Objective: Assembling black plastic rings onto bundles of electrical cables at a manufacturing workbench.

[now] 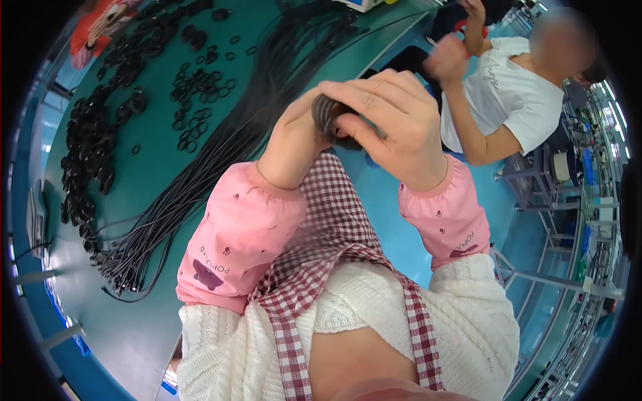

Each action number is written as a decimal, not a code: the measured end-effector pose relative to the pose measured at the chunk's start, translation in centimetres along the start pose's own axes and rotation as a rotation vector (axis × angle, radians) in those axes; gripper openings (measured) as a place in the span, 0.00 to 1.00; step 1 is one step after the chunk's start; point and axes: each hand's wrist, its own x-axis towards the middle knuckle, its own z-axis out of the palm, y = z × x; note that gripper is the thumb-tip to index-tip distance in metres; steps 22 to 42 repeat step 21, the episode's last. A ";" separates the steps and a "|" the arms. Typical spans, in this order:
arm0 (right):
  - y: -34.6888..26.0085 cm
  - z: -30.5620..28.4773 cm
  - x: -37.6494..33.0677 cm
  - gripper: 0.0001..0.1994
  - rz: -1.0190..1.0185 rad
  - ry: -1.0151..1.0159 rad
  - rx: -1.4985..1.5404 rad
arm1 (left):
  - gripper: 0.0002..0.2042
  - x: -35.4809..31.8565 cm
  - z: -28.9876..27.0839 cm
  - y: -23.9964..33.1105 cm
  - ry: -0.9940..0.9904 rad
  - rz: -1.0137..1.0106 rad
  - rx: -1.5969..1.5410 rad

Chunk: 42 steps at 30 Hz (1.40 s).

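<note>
Both my hands are raised together in front of me, over the table's right edge. Between them is a black coil with ridges side by side, like a cable wound into a tight ring. My right hand is closed on it, with the thumb at its opening and the fingers bent over the top. My left hand closes on the coil's left side; most of its fingers are hidden. Below and left of my hands, a long bundle of thin black cables lies across the green table.
Loose black rings are scattered on the table, with a heap of black coiled pieces farther left. A co-worker in a white shirt sits at the right. Another person in a red sleeve is at the far left. Metal racks stand at the right.
</note>
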 end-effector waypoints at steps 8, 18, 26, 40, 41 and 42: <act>-5.5 3.3 1.8 0.11 0.411 0.008 0.463 | 0.36 -5.7 -0.6 3.0 0.091 0.184 -0.117; -6.9 5.9 3.2 0.07 0.367 -0.051 0.703 | 0.34 -9.7 -4.0 4.9 0.123 0.176 0.150; -8.5 4.8 3.7 0.07 0.622 -0.243 0.957 | 0.35 -10.3 -4.5 5.1 0.122 0.178 0.354; -8.5 4.8 3.7 0.07 0.622 -0.243 0.957 | 0.35 -10.3 -4.5 5.1 0.122 0.178 0.354; -8.5 4.8 3.7 0.07 0.622 -0.243 0.957 | 0.35 -10.3 -4.5 5.1 0.122 0.178 0.354; -8.5 4.8 3.7 0.07 0.622 -0.243 0.957 | 0.35 -10.3 -4.5 5.1 0.122 0.178 0.354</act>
